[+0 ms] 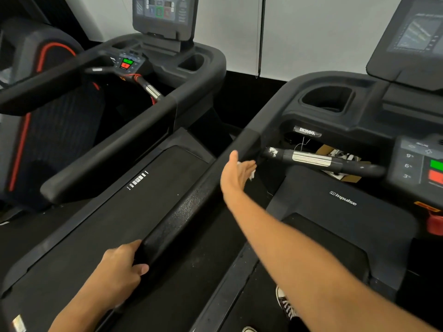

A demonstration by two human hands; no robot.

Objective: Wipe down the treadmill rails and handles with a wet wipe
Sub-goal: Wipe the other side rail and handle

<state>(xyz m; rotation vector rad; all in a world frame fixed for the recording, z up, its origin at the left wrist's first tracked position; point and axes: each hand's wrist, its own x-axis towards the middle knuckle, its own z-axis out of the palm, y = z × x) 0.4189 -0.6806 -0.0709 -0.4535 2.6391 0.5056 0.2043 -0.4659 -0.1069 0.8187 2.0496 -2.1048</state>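
Note:
I stand on a black treadmill whose left side rail (191, 207) runs diagonally from lower left up to the console. My left hand (122, 267) grips the near end of this rail. My right hand (236, 174) is wrapped around the rail farther up, pressing a white wet wipe (251, 173) against its inner side; only a corner of the wipe shows under the fingers. Just right of that hand, the front handle (311, 160) with its silver sensor band carries a white smear near its left end.
A second treadmill stands to the left, with its own right rail (115, 149), belt (100, 226) and lit console (165, 15). My treadmill's console (426, 164) with green and red buttons, a cup holder (326, 99) and motor cover (342, 200) lie to the right. My sneaker (285, 305) is on the belt.

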